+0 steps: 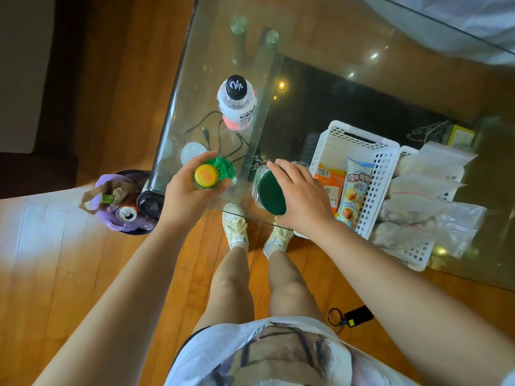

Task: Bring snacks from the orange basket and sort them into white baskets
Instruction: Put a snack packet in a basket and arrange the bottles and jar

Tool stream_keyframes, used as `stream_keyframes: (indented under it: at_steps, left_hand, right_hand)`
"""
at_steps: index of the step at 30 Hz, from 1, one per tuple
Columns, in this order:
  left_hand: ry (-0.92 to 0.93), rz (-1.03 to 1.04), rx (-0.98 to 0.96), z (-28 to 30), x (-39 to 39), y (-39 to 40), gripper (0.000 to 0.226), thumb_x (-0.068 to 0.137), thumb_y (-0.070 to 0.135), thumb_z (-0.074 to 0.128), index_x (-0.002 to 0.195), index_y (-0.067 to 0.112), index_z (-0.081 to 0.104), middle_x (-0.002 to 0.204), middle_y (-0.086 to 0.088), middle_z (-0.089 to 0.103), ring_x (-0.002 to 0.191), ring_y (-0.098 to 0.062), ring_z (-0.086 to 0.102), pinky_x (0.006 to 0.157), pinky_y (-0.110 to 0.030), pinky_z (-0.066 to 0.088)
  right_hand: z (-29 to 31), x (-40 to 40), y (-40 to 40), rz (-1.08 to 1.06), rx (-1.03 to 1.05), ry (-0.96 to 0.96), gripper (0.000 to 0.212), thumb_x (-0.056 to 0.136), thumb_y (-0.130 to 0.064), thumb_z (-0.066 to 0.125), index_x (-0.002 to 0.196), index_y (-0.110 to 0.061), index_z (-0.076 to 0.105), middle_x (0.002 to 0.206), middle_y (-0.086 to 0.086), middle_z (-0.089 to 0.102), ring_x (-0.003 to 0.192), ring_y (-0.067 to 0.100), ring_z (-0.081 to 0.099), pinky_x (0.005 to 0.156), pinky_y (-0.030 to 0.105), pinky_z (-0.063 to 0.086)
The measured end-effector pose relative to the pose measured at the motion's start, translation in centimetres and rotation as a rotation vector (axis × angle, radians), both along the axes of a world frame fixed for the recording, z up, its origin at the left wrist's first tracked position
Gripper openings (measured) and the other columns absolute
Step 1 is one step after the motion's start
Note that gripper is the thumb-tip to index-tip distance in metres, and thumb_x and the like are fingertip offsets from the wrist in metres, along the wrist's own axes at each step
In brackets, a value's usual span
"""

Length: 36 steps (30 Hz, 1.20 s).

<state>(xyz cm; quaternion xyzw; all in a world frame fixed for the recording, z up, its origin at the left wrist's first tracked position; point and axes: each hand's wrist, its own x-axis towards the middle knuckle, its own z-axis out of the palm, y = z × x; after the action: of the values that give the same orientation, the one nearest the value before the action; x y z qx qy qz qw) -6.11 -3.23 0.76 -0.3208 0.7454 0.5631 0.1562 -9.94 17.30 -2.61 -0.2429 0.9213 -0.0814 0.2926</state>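
**Two containers in hand, left of white basket**

Left hand [192,188] gripping green bottle [220,171] round the shoulder, yellow cap [206,174] up; well left of white basket [374,174]. Right hand [299,196] curled over clear jar [264,188], dark green lid [271,195], just left of basket wall. Both rigid, smooth plastic, cylindrical, likely slick. Bottle probably liquid-heavy: hold body, not cap. Jar: wrap round the sides. In basket: soft crinkly packets, easily crushed. Orange basket not visible.

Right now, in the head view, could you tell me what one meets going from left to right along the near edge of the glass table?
Trash bin → left hand gripping the green bottle → right hand on the green-lidded jar → white basket → clear bags.
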Motion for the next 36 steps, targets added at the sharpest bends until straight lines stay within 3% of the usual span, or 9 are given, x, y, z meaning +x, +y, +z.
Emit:
stream_keyframes:
  at_steps: [5,12,14,17,19,23,26,31,36]
  left_hand:
    - [0.009,-0.009,0.007,-0.3,0.1,-0.2,0.050,0.067,0.026,0.080,0.110,0.041,0.058,0.111,0.009,0.060,0.110,-0.019,0.056,0.098,-0.049,0.047]
    - [0.029,0.021,0.041,-0.5,0.0,0.0,0.049,0.070,0.018,0.079,0.105,0.044,0.059,0.112,0.009,0.060,0.112,-0.019,0.055,0.098,-0.047,0.047]
    - [0.038,0.024,0.061,-0.5,-0.1,0.1,0.049,0.070,0.015,0.078,0.101,0.048,0.058,0.114,0.008,0.059,0.112,-0.021,0.055,0.098,-0.048,0.046]
    - [0.031,0.035,0.092,-0.4,-0.7,0.1,0.048,0.071,0.012,0.077,0.099,0.046,0.058,0.114,0.004,0.059,0.112,-0.022,0.054,0.099,-0.049,0.045]
    - [0.031,0.027,0.116,-0.4,-1.3,0.2,0.045,0.070,0.013,0.077,0.098,0.043,0.059,0.111,0.004,0.059,0.110,-0.021,0.054,0.099,-0.049,0.046]
    - [0.021,0.007,0.110,-0.4,-3.2,0.5,0.037,0.074,0.014,0.075,0.104,0.031,0.060,0.100,0.007,0.063,0.101,-0.015,0.059,0.093,-0.039,0.049]
    - [0.019,-0.008,0.109,-0.4,-5.0,1.1,0.033,0.077,0.018,0.073,0.105,0.027,0.059,0.098,0.006,0.063,0.095,-0.015,0.059,0.084,-0.034,0.049]
    - [0.048,-0.087,0.093,-0.4,-7.2,3.2,0.034,0.078,0.015,0.072,0.108,0.023,0.058,0.104,-0.001,0.061,0.100,-0.020,0.058,0.093,-0.045,0.051]
    - [0.051,-0.159,0.126,-0.6,-8.1,4.7,0.039,0.076,0.011,0.073,0.110,0.023,0.058,0.107,-0.003,0.059,0.108,-0.024,0.057,0.097,-0.049,0.048]
  right_hand:
    - [1.8,-2.6,-1.3,-0.129,-0.129,-0.084,0.094,0.071,-0.051,0.070,0.146,-0.023,0.020,0.151,0.004,0.026,0.136,0.026,0.030,0.100,0.040,0.038]
    - [4.2,-11.4,-8.9,-0.196,-0.346,-0.038,0.073,0.076,-0.018,0.066,0.141,-0.026,0.033,0.145,0.004,0.035,0.127,0.028,0.041,0.098,0.039,0.042]
    - [4.1,-12.4,-10.1,-0.174,-0.316,-0.102,0.055,0.078,-0.008,0.060,0.128,-0.025,0.046,0.134,-0.001,0.048,0.116,0.026,0.050,0.090,0.037,0.046]
    - [3.7,-12.6,-10.0,-0.220,-0.294,-0.056,0.035,0.078,-0.003,0.057,0.106,-0.023,0.054,0.109,-0.001,0.060,0.081,0.021,0.055,0.058,0.025,0.042]
    - [3.7,-12.3,-9.0,-0.280,-0.336,-0.060,0.028,0.079,-0.005,0.057,0.102,-0.022,0.055,0.097,-0.001,0.059,0.066,0.012,0.049,0.056,0.021,0.041]
    - [3.5,-11.5,-4.9,-0.350,-0.320,0.021,0.032,0.079,-0.004,0.061,0.105,-0.022,0.057,0.101,0.004,0.062,0.084,0.025,0.055,0.067,0.027,0.038]
    - [3.5,-10.9,-1.7,-0.416,-0.293,0.051,0.034,0.080,-0.004,0.064,0.109,-0.021,0.057,0.109,0.008,0.064,0.099,0.030,0.060,0.074,0.033,0.047]
    - [4.1,-9.8,1.6,-0.432,-0.219,0.089,0.035,0.082,-0.003,0.060,0.113,-0.020,0.056,0.110,0.013,0.065,0.099,0.036,0.060,0.083,0.048,0.051]
    - [4.4,-8.4,3.0,-0.354,-0.137,0.092,0.034,0.083,-0.004,0.060,0.114,-0.018,0.053,0.106,0.013,0.066,0.096,0.034,0.061,0.078,0.044,0.053]
